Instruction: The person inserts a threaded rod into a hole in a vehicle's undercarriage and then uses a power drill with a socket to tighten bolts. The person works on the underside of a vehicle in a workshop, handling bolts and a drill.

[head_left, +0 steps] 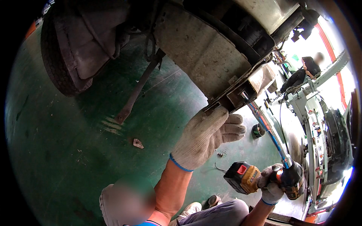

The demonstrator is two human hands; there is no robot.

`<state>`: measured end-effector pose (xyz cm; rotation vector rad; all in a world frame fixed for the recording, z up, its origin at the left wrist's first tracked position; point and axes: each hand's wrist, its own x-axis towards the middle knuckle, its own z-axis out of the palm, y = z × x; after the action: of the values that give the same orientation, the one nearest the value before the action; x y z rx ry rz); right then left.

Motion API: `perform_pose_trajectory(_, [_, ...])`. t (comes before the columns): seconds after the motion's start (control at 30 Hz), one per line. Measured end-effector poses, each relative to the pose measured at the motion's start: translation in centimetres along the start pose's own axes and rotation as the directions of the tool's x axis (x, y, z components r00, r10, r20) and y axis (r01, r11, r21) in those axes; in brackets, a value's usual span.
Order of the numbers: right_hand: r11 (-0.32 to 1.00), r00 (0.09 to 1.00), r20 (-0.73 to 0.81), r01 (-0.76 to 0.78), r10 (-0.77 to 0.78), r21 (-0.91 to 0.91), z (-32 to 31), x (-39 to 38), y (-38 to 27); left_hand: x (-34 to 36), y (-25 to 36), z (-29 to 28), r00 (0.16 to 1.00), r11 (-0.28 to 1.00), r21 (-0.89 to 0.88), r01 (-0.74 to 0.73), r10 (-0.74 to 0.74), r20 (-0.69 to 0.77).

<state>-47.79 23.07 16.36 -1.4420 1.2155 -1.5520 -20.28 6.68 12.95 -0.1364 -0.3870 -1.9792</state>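
I see my left hand (206, 137), gloved, pressed flat with fingers spread against the edge of a metal underbody panel (203, 52) at frame centre. My right hand (272, 186), lower right, is closed around the grip of an impact wrench (264, 179). Its long extension (266, 128) runs up to a bracket; the tip is hidden.

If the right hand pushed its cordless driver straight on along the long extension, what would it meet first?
Likely the bracket at the vehicle underside's edge, beside the gloved left hand; the right hand aims the extension there, though depth is unclear.
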Motion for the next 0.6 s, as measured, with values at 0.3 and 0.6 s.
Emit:
perform_pose_trajectory(0.3, [0.985, 0.979, -0.189, -0.039, 0.071, 0.168, 2.4, 0.0, -0.9, 0.0, 0.1, 0.2, 1.000, 1.000, 0.004, -0.006, 0.006, -0.007])
perform_pose_trajectory(0.6, [0.990, 0.977, -0.173, 0.111, -0.124, -0.083, 1.3, -1.0, 0.9, -0.3, 0.0, 0.2, 1.000, 1.000, -0.010, 0.010, -0.009, 0.021])
